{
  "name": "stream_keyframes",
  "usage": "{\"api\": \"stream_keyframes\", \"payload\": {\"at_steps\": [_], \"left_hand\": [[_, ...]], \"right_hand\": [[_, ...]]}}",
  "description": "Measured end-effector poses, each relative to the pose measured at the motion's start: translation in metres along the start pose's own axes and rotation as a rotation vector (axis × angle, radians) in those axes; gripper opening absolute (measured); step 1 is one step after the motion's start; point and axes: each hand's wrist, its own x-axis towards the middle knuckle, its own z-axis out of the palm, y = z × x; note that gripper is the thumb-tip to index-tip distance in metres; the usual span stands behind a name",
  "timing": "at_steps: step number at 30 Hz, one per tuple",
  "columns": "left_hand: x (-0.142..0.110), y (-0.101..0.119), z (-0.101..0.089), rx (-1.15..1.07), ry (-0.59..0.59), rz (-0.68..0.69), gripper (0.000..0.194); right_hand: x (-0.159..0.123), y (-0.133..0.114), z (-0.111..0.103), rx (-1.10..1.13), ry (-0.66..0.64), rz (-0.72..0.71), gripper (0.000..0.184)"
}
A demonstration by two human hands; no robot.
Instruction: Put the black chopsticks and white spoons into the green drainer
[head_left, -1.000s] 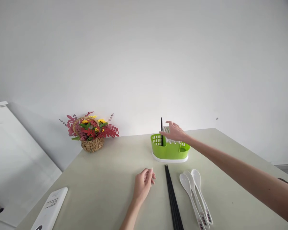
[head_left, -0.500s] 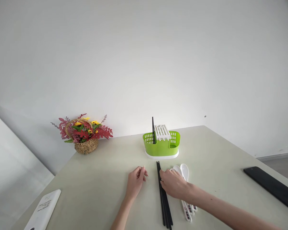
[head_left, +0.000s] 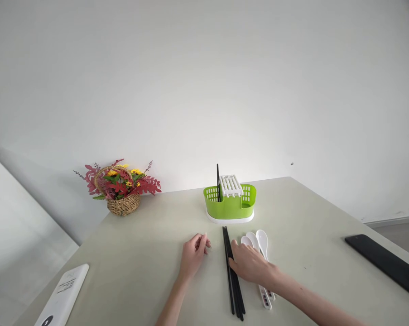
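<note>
Several black chopsticks (head_left: 236, 290) lie in a loose bundle on the table. My right hand (head_left: 252, 262) reaches over their upper half from the right, thumb and fingers closed at the right side of the bundle; the fingertips are partly hidden. Beneath and beside that hand, white spoons (head_left: 262, 240) with patterned handles lie side by side, partly covered. My left hand (head_left: 193, 253) rests on the table left of the chopsticks, its fingers curled and holding nothing. Behind stands a green cutlery basket (head_left: 229, 210) with a white slatted top; a black chopstick (head_left: 218, 179) stands upright in its left compartment.
A wicker basket of artificial flowers (head_left: 124, 203) stands at the back left by the wall (head_left: 204, 90). A white flat object (head_left: 63, 294) with printed text lies at the front left. At the right edge of the table (head_left: 309, 226) lies a long black object (head_left: 382, 260).
My right hand has moved slightly right and toward me at the chopsticks, and more of the spoon bowls shows. My left hand stays put. The view has shifted slightly.
</note>
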Motion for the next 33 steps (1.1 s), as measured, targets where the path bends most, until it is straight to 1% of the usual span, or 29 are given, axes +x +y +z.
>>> {"api": "stream_keyframes", "payload": {"at_steps": [5,9,14,18,24,29,31,33], "left_hand": [[0.001,0.001,0.0,0.013,-0.001,0.003,0.047],[0.001,0.001,0.0,0.022,-0.006,0.006,0.048],[0.0,0.003,0.0,0.016,-0.001,0.003,0.05],[0.0,0.003,0.0,0.016,-0.005,-0.001,0.049],[0.0,0.001,0.0,0.017,-0.002,0.002,0.047],[0.001,0.003,0.0,0.028,-0.008,0.009,0.046],[0.001,0.005,0.001,0.025,-0.004,0.008,0.046],[0.001,0.006,0.001,0.019,0.003,0.007,0.048]], "right_hand": [[0.003,-0.002,-0.004,0.033,-0.037,0.007,0.03],[0.005,-0.004,-0.012,0.08,-0.071,0.021,0.029],[0.004,-0.003,-0.018,0.171,-0.188,0.041,0.027],[0.005,-0.005,-0.018,0.205,-0.232,0.066,0.031],[0.012,-0.009,-0.014,0.222,-0.234,0.089,0.036],[0.019,-0.002,-0.011,0.215,-0.255,0.093,0.041],[0.02,-0.001,-0.01,0.185,-0.235,0.097,0.04],[0.019,-0.003,-0.01,0.124,-0.16,0.112,0.035]]}}
